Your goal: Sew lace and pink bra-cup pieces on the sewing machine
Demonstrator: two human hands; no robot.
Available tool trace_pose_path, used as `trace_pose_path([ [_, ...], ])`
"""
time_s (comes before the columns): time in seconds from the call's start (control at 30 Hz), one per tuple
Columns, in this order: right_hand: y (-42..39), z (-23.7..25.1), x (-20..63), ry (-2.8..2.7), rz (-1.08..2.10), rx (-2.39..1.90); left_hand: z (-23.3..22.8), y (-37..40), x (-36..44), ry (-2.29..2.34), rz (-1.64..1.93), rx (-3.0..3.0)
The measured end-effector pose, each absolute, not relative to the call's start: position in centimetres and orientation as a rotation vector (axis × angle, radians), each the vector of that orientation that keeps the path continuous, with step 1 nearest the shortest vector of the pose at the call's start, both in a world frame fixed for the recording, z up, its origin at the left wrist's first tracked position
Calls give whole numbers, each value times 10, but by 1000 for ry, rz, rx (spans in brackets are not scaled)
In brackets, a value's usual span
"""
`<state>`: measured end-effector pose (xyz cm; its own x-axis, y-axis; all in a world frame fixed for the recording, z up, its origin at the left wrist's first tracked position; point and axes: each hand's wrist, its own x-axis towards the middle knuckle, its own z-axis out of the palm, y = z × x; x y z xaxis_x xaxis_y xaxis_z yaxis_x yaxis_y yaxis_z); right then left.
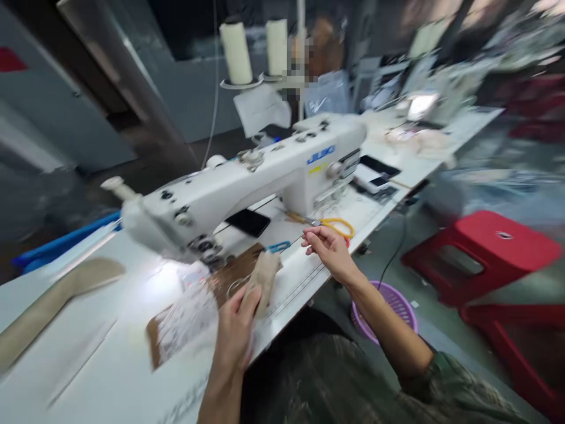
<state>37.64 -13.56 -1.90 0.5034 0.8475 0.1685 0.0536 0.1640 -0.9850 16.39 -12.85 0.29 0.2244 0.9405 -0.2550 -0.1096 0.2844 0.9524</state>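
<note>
My left hand (241, 321) is closed around a beige piece of folded fabric (266, 277) above the table's front edge. My right hand (329, 250) hovers to the right of it, thumb and fingertips pinched together; whatever they hold, if anything, is too small to make out. Just beyond the fabric lies a blue-handled tool (278, 246), probably thread snips. Yellow-handled scissors (338, 225) rest behind my right hand. A white sewing machine (247, 182) stands over the table, its lamp lighting a whitish, blurred sheet (188, 327) on a brown board (238, 268).
A black phone (249, 222) lies under the machine arm. Thread cones (236, 53) stand behind. On the left rests a long beige strip (53, 303). A purple basket (384, 309) and red stools (498, 241) are on the floor at right. A person sits beyond the machine.
</note>
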Motion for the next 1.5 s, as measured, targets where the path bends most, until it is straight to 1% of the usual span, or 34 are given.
trace_pose_path([
  [0.07, -131, -15, 411, -861, 357, -1425, 1, -125, 163, 1108, 908, 940],
  [0.1, -129, -12, 427, -846, 246, -1467, 0, -124, 163, 1120, 900, 907],
  [0.2, -121, -5, 460, -868, 29, -1579, -3, -121, 164, 1124, 882, 853],
  [0.33, -103, -4, 468, -975, -84, -1728, -1, -122, 163, 1107, 853, 842],
  [0.53, -97, -5, 460, -994, -69, -1837, 3, -129, 165, 1017, 940, 842],
  [0.6, -98, -6, 452, -1040, 8, -1759, 3, -130, 166, 980, 961, 832],
  [0.67, -97, -7, 439, -1095, 191, -1587, 3, -129, 166, 953, 961, 781],
  [0.73, -97, -7, 420, -1082, 477, -1398, 4, -126, 165, 958, 970, 706],
  [0.87, -111, -3, 372, -871, 1129, -1105, 7, -125, 160, 972, 1046, 610],
  [0.97, -130, 1, 343, -790, 1443, -941, 8, -127, 157, 965, 1135, 679],
  [1.07, -147, 2, 324, -796, 1508, -905, 5, -129, 155, 1072, 1345, 899],
  [1.2, -156, -2, 302, -746, 1526, -996, 0, -135, 154, 1286, 1543, 1256],
  [1.27, -154, -4, 292, -687, 1478, -1015, -2, -138, 156, 1295, 1618, 1419],
  [1.33, -151, -5, 285, -635, 1357, -1009, -2, -141, 159, 1277, 1700, 1550],
  [1.4, -150, -4, 280, -671, 1282, -1004, -2, -144, 161, 1256, 1743, 1627],
  [1.5, -152, 1, 274, -886, 1370, -964, -1, -147, 162, 1209, 1739, 1690],
])
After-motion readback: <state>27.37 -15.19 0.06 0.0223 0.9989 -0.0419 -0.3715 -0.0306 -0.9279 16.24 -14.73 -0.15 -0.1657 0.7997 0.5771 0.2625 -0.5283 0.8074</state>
